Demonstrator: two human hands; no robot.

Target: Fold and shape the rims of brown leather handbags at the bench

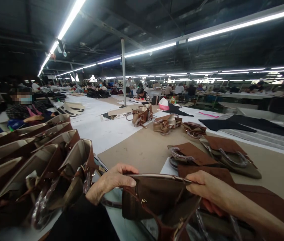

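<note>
Between my two hands is a brown handbag [157, 201], its mouth facing me, with dark lining, a strap and small gold-coloured metal fittings showing. My left hand [115, 179] pinches the top rim near its left corner, thumb on the near side and fingers behind. At the rim's right end, my right hand [204, 187] grips the edge, its thumb and forefinger on top and the other fingers curled below. The bag's lower part runs out of the bottom of the view. Just right of it, plastic-wrapped handles of another bag show beneath my right forearm.
Rows of upright brown bags [74, 160] stand close on the left. Flat bags with wrapped handles [182, 154] lie to the right on brown board [131, 150]. Farther back are more bags [142, 115], black fabric pieces [227, 124] and a metal post [123, 73]. A masked person [26, 110] sits at left.
</note>
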